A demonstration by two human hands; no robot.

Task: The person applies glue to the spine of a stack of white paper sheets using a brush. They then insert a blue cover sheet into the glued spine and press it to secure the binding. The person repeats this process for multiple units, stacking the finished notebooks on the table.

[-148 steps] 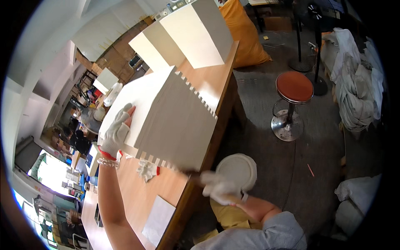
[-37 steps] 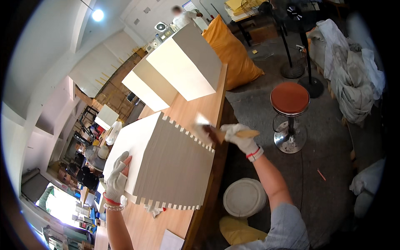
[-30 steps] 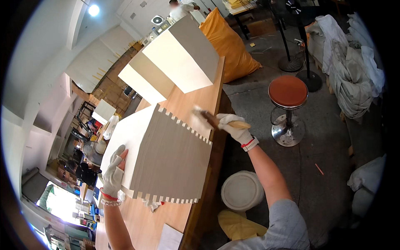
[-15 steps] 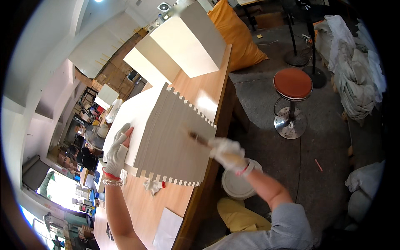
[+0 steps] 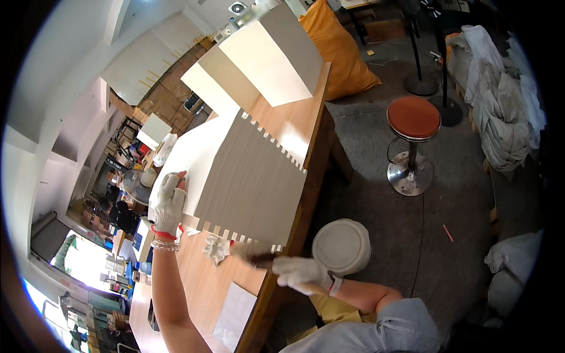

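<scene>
A thick stack of pale boards or sheets (image 5: 253, 182) lies on the wooden table, its layered grey side facing right. Notch-like tabs run along two edges of that side. My left hand (image 5: 170, 200), in a white glove with some fingertips bare, lies flat on the stack's white top with its fingers stretched out. In my gloved right hand (image 5: 302, 275) is a brush (image 5: 259, 259) with a dark handle. Its bristles are smeared by motion near the stack's lower tabbed edge; whether they touch it, I cannot tell. A crumpled white piece (image 5: 216, 250) lies just beside them.
More tall white stacks (image 5: 268, 62) stand farther along the table (image 5: 200, 288). A white sheet (image 5: 234, 315) lies near its front edge. To the right are a lidded white bucket (image 5: 341, 244), a red-topped stool (image 5: 414, 117) and, farther back, an orange sack (image 5: 338, 53).
My right hand has swung the brush from the middle of the stack's layered side down and left to its lower edge. My left hand stays on top of the stack.
</scene>
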